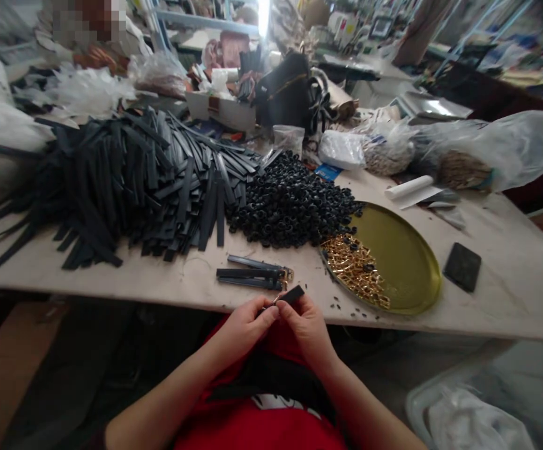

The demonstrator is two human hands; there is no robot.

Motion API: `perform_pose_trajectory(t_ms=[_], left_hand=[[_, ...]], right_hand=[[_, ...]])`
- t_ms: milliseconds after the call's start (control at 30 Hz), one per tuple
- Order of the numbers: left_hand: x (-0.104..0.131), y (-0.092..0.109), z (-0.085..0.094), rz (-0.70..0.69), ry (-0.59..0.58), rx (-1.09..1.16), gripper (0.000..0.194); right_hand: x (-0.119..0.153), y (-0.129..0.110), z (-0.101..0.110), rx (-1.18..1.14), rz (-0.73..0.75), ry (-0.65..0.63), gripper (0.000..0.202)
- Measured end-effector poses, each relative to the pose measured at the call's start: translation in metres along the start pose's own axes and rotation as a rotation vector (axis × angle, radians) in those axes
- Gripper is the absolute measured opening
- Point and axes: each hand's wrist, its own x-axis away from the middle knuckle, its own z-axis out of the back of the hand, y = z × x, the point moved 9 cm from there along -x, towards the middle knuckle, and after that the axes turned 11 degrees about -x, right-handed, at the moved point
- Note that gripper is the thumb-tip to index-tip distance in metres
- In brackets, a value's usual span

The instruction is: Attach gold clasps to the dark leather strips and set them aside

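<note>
At the table's front edge, my left hand (251, 317) and my right hand (309, 322) meet around a short black strap (293, 294). The right thumb and fingers pinch the strap's flat body. My left fingers close on its other end, where a small metal piece shows between the fingertips, partly hidden. Just beyond my hands lie several black straps (247, 274) with gold-coloured buckles (288, 274) at their right ends. Gold-coloured metal pieces (356, 269) are heaped in a round golden tray (405, 250) on the right.
A big heap of black strips (125, 181) covers the left of the table (500, 300). Behind the straps rises a pile of small black loops (294, 203). A dark flat rectangular object (462, 267) lies right of the tray. Plastic bags (510, 150) and a black bag (284, 94) stand further back.
</note>
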Motion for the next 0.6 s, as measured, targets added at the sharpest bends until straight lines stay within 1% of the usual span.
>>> perform_pose_trajectory(t_ms=[100, 200, 300, 400, 533, 600], left_hand=[[0.004, -0.018, -0.008, 0.083, -0.015, 0.188, 0.032], [0.009, -0.028, -0.015, 0.113, -0.043, 0.262, 0.032], [0.016, -0.03, -0.018, 0.108, -0.055, 0.255, 0.029], [0.023, -0.031, -0.02, 0.122, -0.045, 0.257, 0.027], [0.032, -0.029, -0.021, 0.123, -0.016, 0.243, 0.027], [0.037, -0.026, -0.02, 0.104, 0.003, 0.212, 0.029]], right_hand=[[0.01, 0.01, -0.003, 0.021, -0.043, -0.056, 0.027], [0.016, 0.015, -0.002, -0.058, -0.09, -0.066, 0.028], [0.02, 0.023, -0.002, -0.177, -0.16, -0.076, 0.026], [0.025, 0.029, -0.005, -0.221, -0.201, -0.107, 0.025], [0.033, 0.025, -0.005, -0.13, -0.143, -0.137, 0.022], [0.038, 0.024, -0.006, -0.107, -0.142, -0.156, 0.021]])
